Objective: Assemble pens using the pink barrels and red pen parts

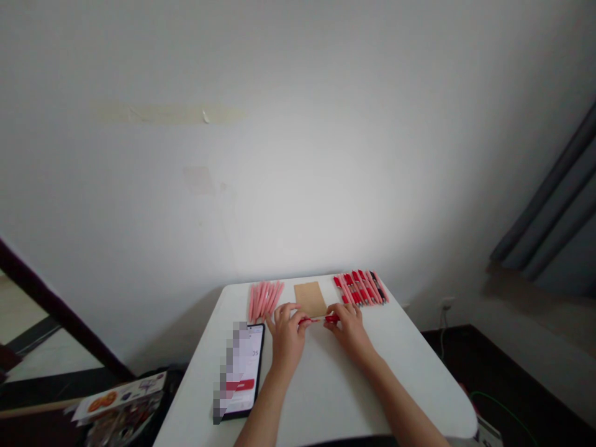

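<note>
My left hand [288, 326] and my right hand [347, 326] pinch the two ends of a slim red pen [318, 319], held level above the table. Between the fingers a thin, pale middle stretch shows; whether it is one piece or two parts is too small to tell. Just beyond the hands lies a brown square of paper or card [310, 298]. A bunch of pink pen-like sticks [264, 299] lies to the left of it. Over on the right, red, pink and black pens [361, 287] lie side by side in a slanted row.
A phone [244, 372] with its screen lit lies left of my left forearm. The white table [326, 397] stands against a pale wall [298, 155]. A full bin [135, 410] is on the floor at left. Grey curtain [554, 211] and a wall socket [447, 302] are at right.
</note>
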Demonstrator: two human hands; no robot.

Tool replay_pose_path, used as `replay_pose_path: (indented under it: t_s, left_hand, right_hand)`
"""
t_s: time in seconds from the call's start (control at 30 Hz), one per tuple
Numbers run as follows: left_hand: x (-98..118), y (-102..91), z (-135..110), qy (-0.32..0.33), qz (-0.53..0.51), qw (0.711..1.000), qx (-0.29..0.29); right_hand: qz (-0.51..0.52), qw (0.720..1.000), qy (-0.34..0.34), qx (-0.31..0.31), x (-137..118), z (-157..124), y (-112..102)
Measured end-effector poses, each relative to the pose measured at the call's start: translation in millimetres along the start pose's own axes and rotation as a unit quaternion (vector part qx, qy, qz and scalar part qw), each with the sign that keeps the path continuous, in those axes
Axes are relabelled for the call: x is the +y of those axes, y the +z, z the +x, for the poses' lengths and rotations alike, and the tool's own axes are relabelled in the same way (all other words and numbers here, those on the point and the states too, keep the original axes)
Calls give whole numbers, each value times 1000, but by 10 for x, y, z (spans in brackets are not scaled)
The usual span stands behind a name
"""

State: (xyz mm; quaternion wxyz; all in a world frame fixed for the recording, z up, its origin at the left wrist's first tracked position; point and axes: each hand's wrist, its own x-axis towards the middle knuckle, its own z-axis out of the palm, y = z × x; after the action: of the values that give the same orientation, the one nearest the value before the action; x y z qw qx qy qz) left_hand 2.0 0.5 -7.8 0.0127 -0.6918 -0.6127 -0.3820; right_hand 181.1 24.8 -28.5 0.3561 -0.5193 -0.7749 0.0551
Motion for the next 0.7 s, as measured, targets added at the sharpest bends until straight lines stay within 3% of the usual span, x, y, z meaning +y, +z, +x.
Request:
replay_pose_path:
  t_s: [0.7]
  left_hand:
    - [17, -27, 7, 6, 19, 1000, 4]
  right_hand:
    - [-3, 1000, -16, 0, -17, 3, -49]
